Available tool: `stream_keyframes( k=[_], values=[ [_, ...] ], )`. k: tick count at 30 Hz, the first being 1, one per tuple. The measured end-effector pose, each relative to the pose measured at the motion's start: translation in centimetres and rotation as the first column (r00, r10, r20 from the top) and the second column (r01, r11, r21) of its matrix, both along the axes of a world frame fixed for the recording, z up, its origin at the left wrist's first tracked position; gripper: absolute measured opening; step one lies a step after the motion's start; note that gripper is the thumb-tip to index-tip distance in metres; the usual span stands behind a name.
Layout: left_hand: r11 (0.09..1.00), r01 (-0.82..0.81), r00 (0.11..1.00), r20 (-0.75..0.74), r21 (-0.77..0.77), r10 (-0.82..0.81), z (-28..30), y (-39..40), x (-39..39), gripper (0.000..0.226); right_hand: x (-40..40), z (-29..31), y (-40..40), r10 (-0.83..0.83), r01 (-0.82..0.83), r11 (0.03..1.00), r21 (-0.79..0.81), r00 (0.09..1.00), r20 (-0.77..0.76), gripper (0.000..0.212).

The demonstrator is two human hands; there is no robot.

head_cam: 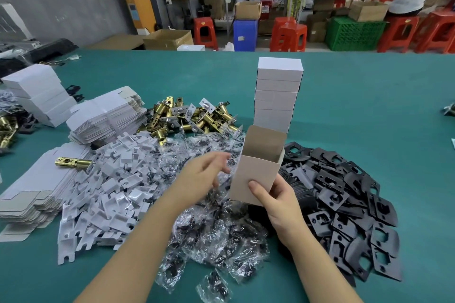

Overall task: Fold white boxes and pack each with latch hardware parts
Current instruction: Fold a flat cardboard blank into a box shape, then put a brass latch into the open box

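On the green counter [344, 96], the far left carries a stack of closed white boxes [39, 93]. Beside it lie flat box blanks [108, 115], with more blanks [37, 184] nearer the front edge; one brass latch [73, 162] rests on these. A pile of white plastic inserts [110, 189] lies to their right. Behind the inserts is a heap of brass latches [194, 115]. At centre is a spread of clear screw bags [211, 229].

The left hand [204, 172] hovers over the bags, fingers loosely spread, holding nothing. It is just beside the open box [258, 170].

The right hand [275, 199] grips the open box at its lower part, thumb on the front face. The box is upright, slightly tilted, top flap raised, held above the bags.

Behind it stands a tower of closed boxes [278, 93]. On the right lies a pile of black strike plates [349, 204].
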State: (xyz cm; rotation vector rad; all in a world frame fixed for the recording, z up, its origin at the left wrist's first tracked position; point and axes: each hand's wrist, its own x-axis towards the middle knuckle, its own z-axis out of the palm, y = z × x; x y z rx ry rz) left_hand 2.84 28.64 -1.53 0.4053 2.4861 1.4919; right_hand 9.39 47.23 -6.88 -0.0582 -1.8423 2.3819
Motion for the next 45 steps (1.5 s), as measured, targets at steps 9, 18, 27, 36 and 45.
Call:
stream_keyframes(
  k=[9, 18, 27, 36, 45],
  values=[
    [0.889, -0.335, 0.924, -0.292, -0.312, 0.246, -0.2, -0.7, -7.8, 0.029, -0.2, -0.8, -0.2, 0.007, -0.012, 0.992, 0.127, 0.999, 0.039, 0.033],
    [0.728, -0.417, 0.908, -0.294, -0.544, 0.299, -1.1, -2.0, -13.8, 0.076, -0.4, -1.0, -0.2, -0.007, -0.004, 0.984, 0.18, 0.998, 0.059, 0.038],
    [0.716, -0.355, 0.934, -0.264, -0.601, 0.241, -2.3, -3.1, -17.1, 0.06, -0.6, -1.3, 0.0, -0.017, 0.0, 0.979, 0.204, 0.997, 0.081, 0.041],
    [0.725, -0.352, 0.917, -0.375, -0.593, 0.138, -0.9, -3.7, -18.9, 0.009, -0.7, -1.3, 0.3, -0.016, -0.001, 0.982, 0.191, 0.996, 0.091, 0.042],
    [0.899, -0.16, 0.964, -0.259, -0.407, 0.055, 4.3, -5.5, -17.5, 0.011, -0.6, -1.2, 0.4, -0.006, -0.011, 0.979, 0.203, 0.997, 0.081, 0.042]
  ],
)
